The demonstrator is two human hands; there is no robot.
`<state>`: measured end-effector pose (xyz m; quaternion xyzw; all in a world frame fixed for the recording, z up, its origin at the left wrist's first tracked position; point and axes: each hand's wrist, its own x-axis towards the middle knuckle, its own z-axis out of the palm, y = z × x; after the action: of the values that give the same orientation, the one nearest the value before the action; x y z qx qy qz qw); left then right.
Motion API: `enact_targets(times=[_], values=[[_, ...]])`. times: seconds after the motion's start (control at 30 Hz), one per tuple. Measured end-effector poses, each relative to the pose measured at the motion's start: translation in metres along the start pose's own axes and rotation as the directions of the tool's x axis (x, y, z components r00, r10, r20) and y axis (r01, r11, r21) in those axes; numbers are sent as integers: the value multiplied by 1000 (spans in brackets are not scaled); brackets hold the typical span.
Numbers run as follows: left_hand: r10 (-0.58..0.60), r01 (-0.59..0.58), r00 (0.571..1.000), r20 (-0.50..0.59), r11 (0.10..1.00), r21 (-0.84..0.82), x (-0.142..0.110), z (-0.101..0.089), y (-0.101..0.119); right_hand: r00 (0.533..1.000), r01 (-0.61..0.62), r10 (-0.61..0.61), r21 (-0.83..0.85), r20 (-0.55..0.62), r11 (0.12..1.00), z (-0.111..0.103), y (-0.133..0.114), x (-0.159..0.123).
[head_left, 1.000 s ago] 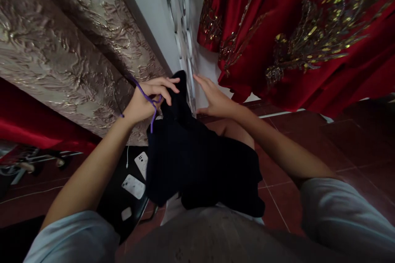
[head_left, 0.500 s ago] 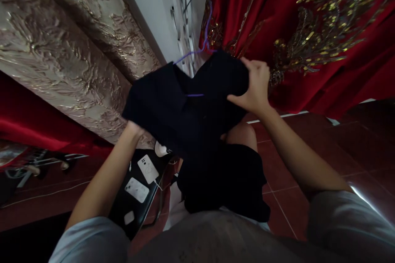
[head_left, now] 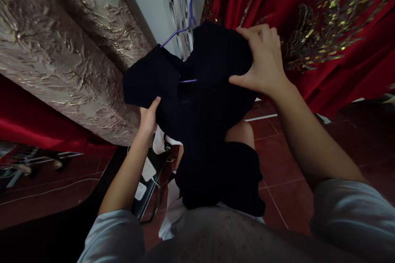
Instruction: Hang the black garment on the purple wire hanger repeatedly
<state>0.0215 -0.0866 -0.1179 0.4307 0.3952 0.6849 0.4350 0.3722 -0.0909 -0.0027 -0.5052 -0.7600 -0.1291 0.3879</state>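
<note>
A dark garment (head_left: 203,90) is held up at chest height between both hands, draped over a purple hanger (head_left: 185,28) whose hook rises above the cloth and whose crossbar shows as a short purple line in the opening at the middle of the fabric. The right hand (head_left: 262,59) is clamped on the garment's upper right shoulder: its fingers (head_left: 257,33) curl over the top edge and the thumb presses the front face just below them. The left hand (head_left: 149,117) grips the lower left edge from beneath, thumb on the front; its other fingers are hidden behind the cloth, so how far they are closed cannot be told. The rest of the garment hangs below both hands onto the person's lap. Just beyond the right fingers hangs a red dress (head_left: 324,28) with gold sequin embroidery. Beyond the left fingers, a beige embossed fabric (head_left: 61,49) runs diagonally. Below the left forearm stands a black stool (head_left: 154,172) with a white phone (head_left: 148,169) and a second white device (head_left: 140,191) lying on it, both partly hidden by the arm.
</note>
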Motion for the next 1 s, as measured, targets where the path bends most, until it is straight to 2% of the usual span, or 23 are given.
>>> enact_targets(times=[0.17, 0.23, 0.27, 0.3, 0.33, 0.37, 0.4, 0.43, 0.47, 0.5, 0.57, 0.67, 0.73, 0.8, 0.83, 0.87, 0.93, 1.0], values=[[-112, 109, 991, -70, 993, -45, -30, 1, 6, 991, 120, -122, 37, 50, 992, -10, -2, -19], [-187, 175, 976, -110, 978, -112, -44, 7, 10, 987, 162, -163, 111, -3, 981, -2, -13, -28], [-236, 216, 964, -127, 964, -154, -51, 12, 12, 989, 146, -139, 167, -51, 975, 7, -22, -34], [-284, 256, 949, -139, 947, -194, -59, 16, 13, 991, 97, -73, 236, -109, 967, 21, -33, -41], [-334, 297, 931, -145, 927, -229, -67, 21, 14, 986, 10, 44, 318, -162, 948, 38, -46, -48], [-382, 338, 913, -144, 905, -259, -74, 26, 14, 959, -91, 189, 404, -211, 910, 57, -59, -57], [-422, 373, 897, -134, 883, -284, -81, 30, 13, 911, -190, 341, 499, -231, 845, 79, -71, -65], [-444, 392, 887, -127, 869, -301, -87, 34, 12, 873, -286, 460, 594, -162, 752, 101, -84, -74], [-443, 388, 887, -133, 869, -308, -92, 38, 10, 846, -378, 532, 664, -35, 645, 121, -95, -82], [-422, 364, 894, -152, 880, -306, -96, 40, 7, 824, -458, 558, 693, 96, 557, 139, -104, -90], [-349, 291, 913, -211, 920, -263, -102, 40, 1, 743, -581, 613, 713, 267, 393, 162, -117, -107], [-188, 169, 943, -273, 981, -90, -107, 31, -12, 600, -703, 673, 687, 432, 186, 168, -126, -136], [40, -5, 950, -308, 993, 114, -112, 23, -22, 537, -755, 674, 646, 507, 115, 157, -128, -152], [286, -179, 909, -302, 925, 336, -117, 17, -32, 535, -763, 662, 636, 525, 112, 143, -130, -163], [364, -230, 891, -272, 878, 420, -120, 16, -36, 552, -754, 654, 644, 517, 127, 135, -132, -165], [397, -258, 890, -222, 842, 473, -123, 17, -39, 579, -739, 640, 656, 505, 151, 128, -134, -165], [339, -271, 939, -61, 836, 477, -129, 25, -43, 644, -699, 595, 685, 480, 204, 116, -140, -161], [186, -223, 974, 130, 891, 397, -134, 37, -45, 682, -664, 571, 714, 456, 222, 109, -146, -156]])
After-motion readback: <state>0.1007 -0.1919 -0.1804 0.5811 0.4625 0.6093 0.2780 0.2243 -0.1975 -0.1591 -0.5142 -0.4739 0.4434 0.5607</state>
